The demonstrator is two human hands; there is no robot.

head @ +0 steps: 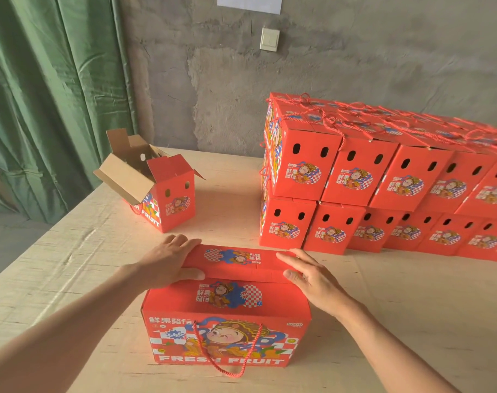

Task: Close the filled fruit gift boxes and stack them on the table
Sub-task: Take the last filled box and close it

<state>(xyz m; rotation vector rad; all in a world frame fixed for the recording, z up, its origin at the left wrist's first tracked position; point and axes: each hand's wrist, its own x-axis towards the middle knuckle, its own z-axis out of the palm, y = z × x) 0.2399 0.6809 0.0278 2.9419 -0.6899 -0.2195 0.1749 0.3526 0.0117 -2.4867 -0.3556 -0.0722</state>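
Note:
A red fruit gift box with a cartoon figure and "FRESH FRUIT" lettering stands in front of me on the table. Its top flaps lie folded down. My left hand rests on the left end of the far flap, thumb along its near edge. My right hand lies flat on the right end, fingers pointing left. A red rope handle hangs down the front. Another red box stands open at the back left, its brown flaps up. Closed red boxes sit stacked two high at the right.
The table has a pale wood-grain top; its left edge runs diagonally. A green curtain hangs at the left. Behind is a grey concrete wall with a light switch. Rope handles lie across the stack's top.

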